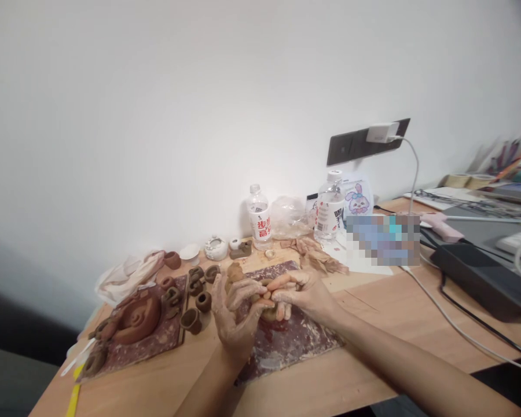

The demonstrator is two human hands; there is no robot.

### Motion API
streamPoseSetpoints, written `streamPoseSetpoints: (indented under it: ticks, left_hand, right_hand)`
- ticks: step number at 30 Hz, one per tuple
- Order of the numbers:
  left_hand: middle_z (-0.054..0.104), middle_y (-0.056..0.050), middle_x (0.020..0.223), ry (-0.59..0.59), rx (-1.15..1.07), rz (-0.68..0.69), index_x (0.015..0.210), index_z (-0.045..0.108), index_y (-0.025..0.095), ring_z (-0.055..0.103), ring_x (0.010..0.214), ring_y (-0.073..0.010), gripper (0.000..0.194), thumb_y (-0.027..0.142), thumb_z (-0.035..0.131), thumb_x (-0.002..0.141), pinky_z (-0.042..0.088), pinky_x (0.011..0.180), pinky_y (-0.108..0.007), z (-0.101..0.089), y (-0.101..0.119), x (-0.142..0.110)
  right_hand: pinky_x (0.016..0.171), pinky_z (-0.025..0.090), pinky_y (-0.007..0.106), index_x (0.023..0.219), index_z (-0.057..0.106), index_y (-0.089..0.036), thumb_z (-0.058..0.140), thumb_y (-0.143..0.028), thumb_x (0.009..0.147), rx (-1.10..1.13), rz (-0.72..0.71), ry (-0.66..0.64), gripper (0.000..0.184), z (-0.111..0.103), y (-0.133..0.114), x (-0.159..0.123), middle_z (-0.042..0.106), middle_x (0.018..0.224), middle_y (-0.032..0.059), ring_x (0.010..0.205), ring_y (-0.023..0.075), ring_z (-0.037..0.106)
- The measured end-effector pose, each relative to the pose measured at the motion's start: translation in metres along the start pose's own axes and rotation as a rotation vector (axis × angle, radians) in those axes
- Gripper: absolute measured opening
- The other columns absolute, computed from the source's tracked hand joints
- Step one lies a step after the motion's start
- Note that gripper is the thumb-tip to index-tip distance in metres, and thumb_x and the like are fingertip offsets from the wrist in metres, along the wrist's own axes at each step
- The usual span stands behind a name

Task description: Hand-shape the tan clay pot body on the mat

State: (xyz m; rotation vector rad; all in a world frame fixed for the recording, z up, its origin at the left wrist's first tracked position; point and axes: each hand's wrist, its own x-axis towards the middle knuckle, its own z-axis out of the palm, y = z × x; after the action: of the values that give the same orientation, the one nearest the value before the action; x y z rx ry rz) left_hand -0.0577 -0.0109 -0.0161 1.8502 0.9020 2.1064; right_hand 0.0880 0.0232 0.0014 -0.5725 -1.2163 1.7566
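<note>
- Wooden table [373, 353] beneath both hands
- Clay-stained board [304, 341] under the right hand [306, 295]
- Second stained board [167, 347] left of the left hand [237, 315]
- Small clay cup [191, 320] just beside the left hand
- Water bottle [259, 217] beyond the left hand

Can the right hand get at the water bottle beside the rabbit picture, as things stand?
Probably yes: only low brown scraps lie between the right hand and the water bottle, though it presses clay.

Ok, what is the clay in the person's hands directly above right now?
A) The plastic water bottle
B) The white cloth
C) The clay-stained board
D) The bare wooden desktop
C: the left hand and right hand grip a piece of brown clay directly above the clay-stained board.
</note>
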Motion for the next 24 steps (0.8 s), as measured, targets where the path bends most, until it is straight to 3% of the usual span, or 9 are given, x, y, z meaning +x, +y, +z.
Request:
streamPoseSetpoints:
  ticks: [8, 11, 17, 24]
  left_hand:
    - [0.074, 0.001, 0.083, -0.003, 0.069, -0.034, 0.146, 0.018, 0.026, 0.070, 0.088, -0.0202, 0.090, 0.006, 0.069, 0.075, 0.052, 0.093, -0.045, -0.0042, -0.0046, -0.0046]
    - [0.074, 0.001, 0.084, -0.007, 0.049, -0.012, 0.146, 0.020, 0.027, 0.070, 0.088, -0.0191, 0.087, 0.004, 0.067, 0.077, 0.054, 0.089, -0.041, -0.0036, -0.0042, -0.0040]
    - [0.074, 0.001, 0.081, 0.026, 0.107, -0.030, 0.144, 0.026, 0.026, 0.070, 0.084, -0.0205, 0.083, 0.010, 0.071, 0.076, 0.050, 0.095, -0.048, -0.0041, -0.0054, -0.0040]
    - [0.074, 0.001, 0.083, -0.031, 0.099, 0.011, 0.144, 0.023, 0.027, 0.070, 0.089, -0.0207, 0.082, 0.009, 0.068, 0.078, 0.054, 0.089, -0.043, -0.0075, -0.0076, -0.0048]
  right_hand:
    - [0.040, 0.052, 0.022, 0.069, 0.068, -0.013, 0.083, -0.042, 0.062, -0.067, -0.041, 0.014, 0.033, 0.0002, 0.0011, -0.0019, 0.067, 0.048, 0.0025, 0.040, 0.0154, 0.063]
    - [0.041, 0.051, 0.022, 0.069, 0.067, -0.014, 0.082, -0.043, 0.063, -0.074, -0.037, -0.003, 0.033, 0.0002, 0.0003, -0.0019, 0.066, 0.048, 0.0017, 0.041, 0.0147, 0.063]
    - [0.042, 0.051, 0.022, 0.083, 0.066, -0.012, 0.080, -0.048, 0.064, -0.073, 0.038, -0.061, 0.043, -0.0030, 0.0032, -0.0002, 0.069, 0.053, 0.0038, 0.043, 0.0154, 0.065]
    - [0.038, 0.048, 0.019, 0.069, 0.062, -0.011, 0.073, -0.056, 0.069, -0.082, 0.074, -0.087, 0.046, -0.0033, 0.0040, -0.0004, 0.069, 0.052, 0.0067, 0.039, 0.0126, 0.061]
